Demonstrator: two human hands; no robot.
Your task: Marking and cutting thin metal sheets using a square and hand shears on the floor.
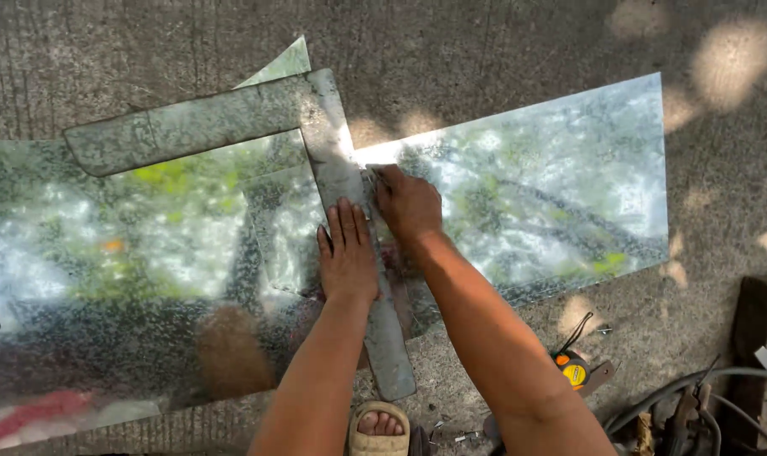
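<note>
A large shiny galvanised metal sheet (552,169) lies flat on the concrete and mirrors trees and sky. On top of it rests an L-shaped metal square (214,122), its long arm running down toward me. My left hand (348,253) lies flat on that arm, fingers spread, pressing it down. My right hand (409,203) sits just right of the square's edge with fingers closed around a small thin tool that is mostly hidden; its tip touches the sheet beside the square.
A yellow and black tape measure (574,371) lies on the concrete at the lower right. Hoses and a dark block (755,338) crowd the bottom right corner. My sandalled foot (381,426) shows at the bottom edge. Rough concrete (485,51) surrounds the sheet.
</note>
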